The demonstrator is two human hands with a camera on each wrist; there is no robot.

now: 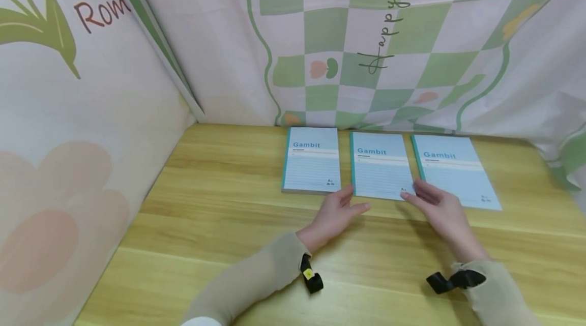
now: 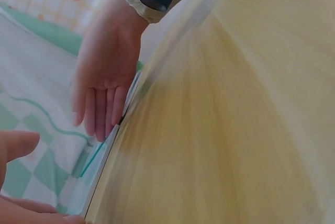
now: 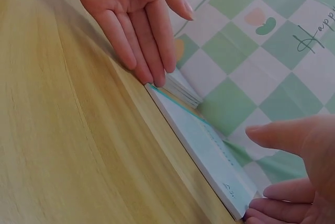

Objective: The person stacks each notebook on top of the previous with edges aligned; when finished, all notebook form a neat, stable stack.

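Note:
Three light-blue "Gambit" notebooks lie in a row at the back of the table. My left hand [image 1: 333, 216] is at the lower left corner of the middle notebook [image 1: 381, 166], fingers extended and thumb apart. At that notebook's lower right corner is my right hand [image 1: 441, 211], fingers fairly straight. In the right wrist view both hands flank the middle notebook [image 3: 201, 143], fingertips at or very near its ends; firm contact cannot be made out. The left notebook [image 1: 312, 163] tops a thicker pile, its layered edges [image 3: 180, 90] showing. The right notebook [image 1: 458, 173] is partly behind my right hand.
The wooden table [image 1: 220, 214] extends toward me and to the left. A checkered curtain [image 1: 366, 51] hangs right behind the notebooks, and a flower-printed cloth [image 1: 91, 112] closes off the left side. Black straps [image 1: 311, 275] hang from both sleeves.

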